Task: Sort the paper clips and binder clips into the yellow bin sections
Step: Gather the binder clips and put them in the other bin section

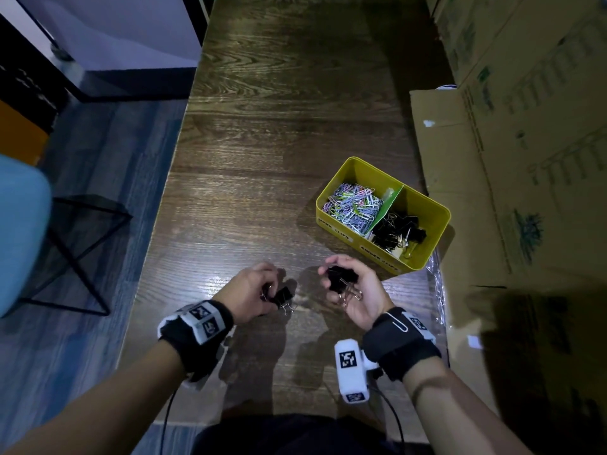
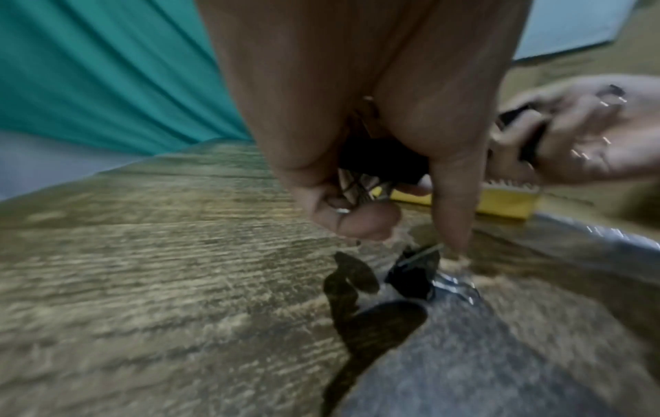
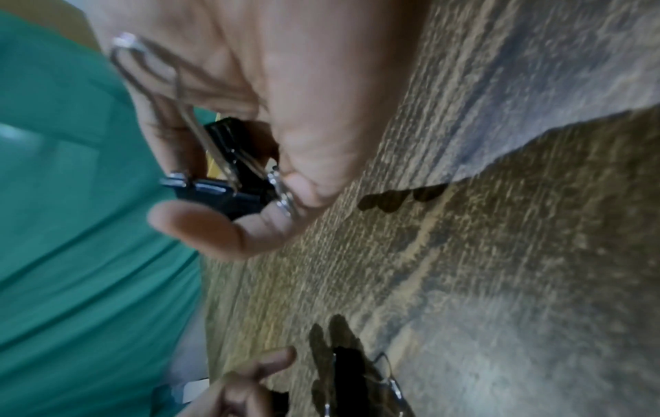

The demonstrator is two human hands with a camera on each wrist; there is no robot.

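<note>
Both hands sit low over the near part of the wooden desk (image 1: 282, 133), close to each other but not touching.

Right hand (image 1: 349, 287): palm up, fingers curled round a bunch of black binder clips (image 1: 341, 279); wire handles stick out toward the wrist. The right wrist view shows the same: black clip bodies (image 3: 228, 180) between thumb and fingers, silver handles running up across the palm.

Left hand (image 1: 251, 292): knuckles up, fingers closed on more black binder clips (image 1: 282, 295). In the left wrist view a dark clip body and wire handles are tucked under the curled fingers (image 2: 357, 223), index finger pointing down at the desk. One more loose binder clip (image 2: 414, 275) lies on the desk just below that fingertip; contact unclear, frame is blurred.

Yellow bin (image 1: 423, 254) stands on the desk ahead and right of the hands, near the cardboard boxes (image 1: 525, 126). A green divider (image 1: 389, 205) splits it in two: coloured paper clips (image 1: 353, 206) in the left section, black binder clips in the right section (image 1: 399, 229). Labels on the front wall, not fully readable.

Wrist cameras with marker tags are strapped on both wrists; a paper clip is hooked on the right strap (image 1: 397, 321). Teal chair (image 1: 19, 231) off the desk's left edge.
</note>
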